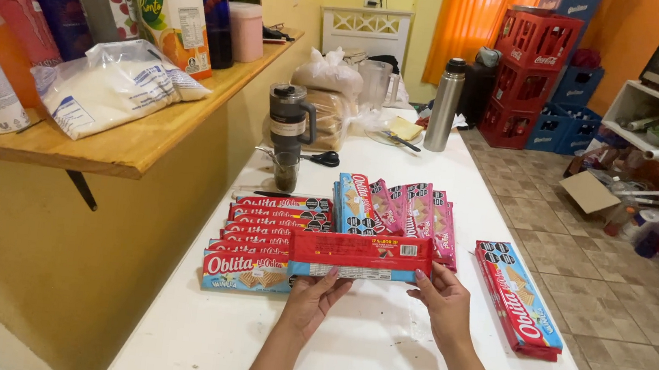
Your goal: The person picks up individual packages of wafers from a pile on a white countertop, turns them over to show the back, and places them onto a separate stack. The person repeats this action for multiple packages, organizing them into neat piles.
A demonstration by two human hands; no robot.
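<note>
Both hands hold one long red wafer pack [361,257] flat, back side up, just above the white surface [345,350]: left hand [317,291] grips its left end with fingers curled under the edge, right hand [442,296] pinches the right end, thumb under, so the pack stays level and its back label faces the camera. Pack sits near centre, directly over the near end of a stepped stack of the same red packs [269,228] at 10 o'clock of the hands, each overlapped so the fronts show. Lowest of these is a blue-ended pack [247,271], touching the left hand's side. At 3 o'clock a single red pack [518,298] lies alone, angled, apart from the rest. At 12 o'clock, pink and blue packs [396,213] lean fanned together. Further off: dark travel mug [289,130], lid on, contents hidden; scissors [318,158] beside it; clear bag of bread [327,111]; steel flask [445,104], capped; empty-looking clear pitcher [374,84]. Shelf [130,140] at 9–10 o'clock carries a bag of white powder [111,89] and juice cartons [170,5]. Red crates [531,67] stacked far at 1 o'clock; whether filled, can't tell.
</note>
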